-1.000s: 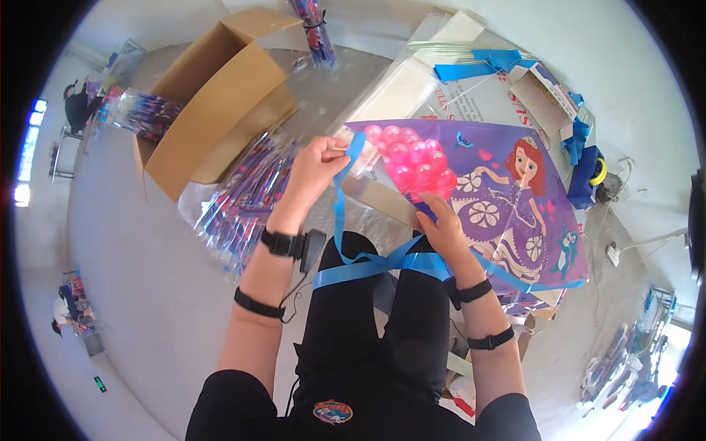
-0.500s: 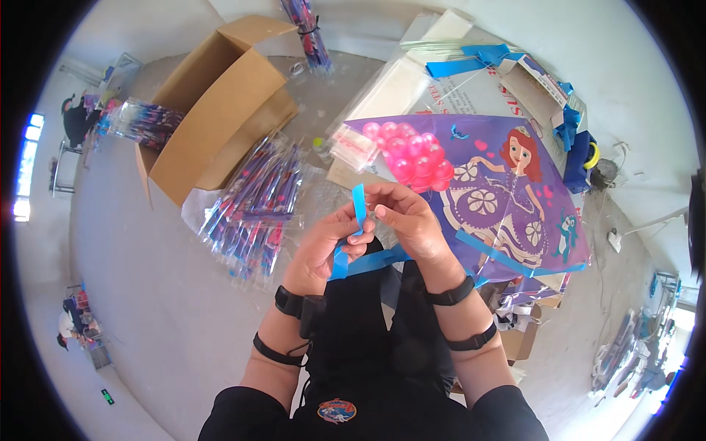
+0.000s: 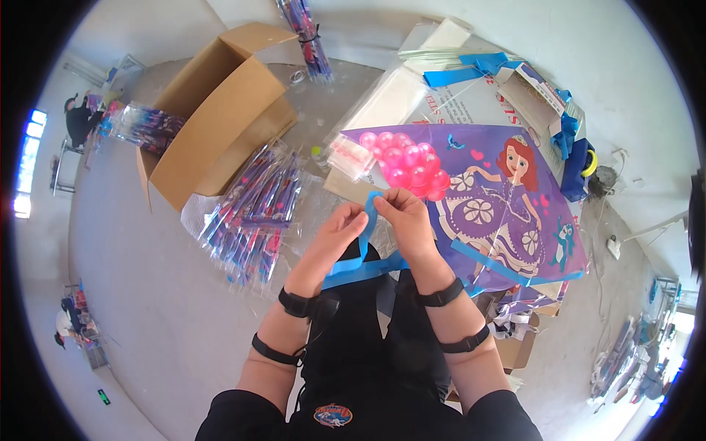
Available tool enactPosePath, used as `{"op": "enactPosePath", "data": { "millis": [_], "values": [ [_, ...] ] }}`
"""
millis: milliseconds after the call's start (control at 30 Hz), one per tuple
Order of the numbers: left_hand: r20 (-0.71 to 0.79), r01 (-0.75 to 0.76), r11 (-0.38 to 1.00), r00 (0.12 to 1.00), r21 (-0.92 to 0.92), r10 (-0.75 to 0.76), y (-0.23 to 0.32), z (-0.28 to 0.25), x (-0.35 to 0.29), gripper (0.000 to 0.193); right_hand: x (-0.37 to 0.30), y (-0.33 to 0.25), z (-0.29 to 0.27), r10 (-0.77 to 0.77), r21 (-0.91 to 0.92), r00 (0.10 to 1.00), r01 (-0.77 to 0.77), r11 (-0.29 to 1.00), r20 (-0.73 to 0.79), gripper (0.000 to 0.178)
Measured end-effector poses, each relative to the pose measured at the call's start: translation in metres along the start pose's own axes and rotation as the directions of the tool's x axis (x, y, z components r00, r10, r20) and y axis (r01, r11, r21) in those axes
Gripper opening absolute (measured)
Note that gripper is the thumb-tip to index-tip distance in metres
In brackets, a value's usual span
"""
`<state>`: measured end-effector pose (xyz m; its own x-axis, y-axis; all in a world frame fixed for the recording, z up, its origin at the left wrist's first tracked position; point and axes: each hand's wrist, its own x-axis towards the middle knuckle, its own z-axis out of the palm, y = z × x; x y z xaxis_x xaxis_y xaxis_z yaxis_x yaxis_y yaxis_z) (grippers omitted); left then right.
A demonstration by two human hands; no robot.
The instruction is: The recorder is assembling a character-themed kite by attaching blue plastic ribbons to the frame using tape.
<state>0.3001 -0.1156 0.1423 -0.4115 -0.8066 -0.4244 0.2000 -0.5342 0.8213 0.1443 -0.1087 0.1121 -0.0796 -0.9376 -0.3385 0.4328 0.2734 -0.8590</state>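
A blue fabric strip [image 3: 370, 214] runs upright between my hands, then bends down and across my lap. My right hand [image 3: 409, 224] pinches its upper end between thumb and fingers. Thumb and fingers drawn together, my left hand [image 3: 332, 241] is closed at the strip's left edge; its lower fingers are partly hidden. Just right of my hands lies a purple kite sail [image 3: 548, 192] printed with a red-haired princess and pink balloons. Another blue strip [image 3: 489, 259] lies along its lower edge.
An open cardboard box [image 3: 220, 121] stands at the far left, beside a pile of plastic-wrapped kites [image 3: 254, 213]. Behind the sail are clear plastic sleeves [image 3: 390, 95], a small open carton [image 3: 531, 99] and a blue tape dispenser [image 3: 576, 173]. People work at the far left.
My right hand has drawn the strip's end slightly up and right. The left hand has shifted a little lower along it, and more of the strip shows between the hands.
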Motion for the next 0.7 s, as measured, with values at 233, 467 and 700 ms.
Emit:
{"op": "enactPosePath", "data": {
  "millis": [233,467,700],
  "values": [
    [-0.197,-0.006,0.927,0.977,0.375,0.086,-0.018,-0.028,0.061,0.016,0.043,0.035,-0.007,0.021,-0.088,0.992,-0.032,0.996,-0.124,0.015],
    [-0.182,-0.011,0.733,0.966,0.680,0.184,-0.016,-0.092,0.152,0.023,0.086,0.054,-0.050,-0.350,-0.927,0.906,0.318,0.198,0.236,0.037],
    [-0.285,0.205,0.563,0.957,0.801,0.058,-0.024,-0.095,0.198,0.031,0.097,0.068,-0.060,-0.289,-0.927,0.888,0.374,0.005,0.357,0.038]
  ]
}}
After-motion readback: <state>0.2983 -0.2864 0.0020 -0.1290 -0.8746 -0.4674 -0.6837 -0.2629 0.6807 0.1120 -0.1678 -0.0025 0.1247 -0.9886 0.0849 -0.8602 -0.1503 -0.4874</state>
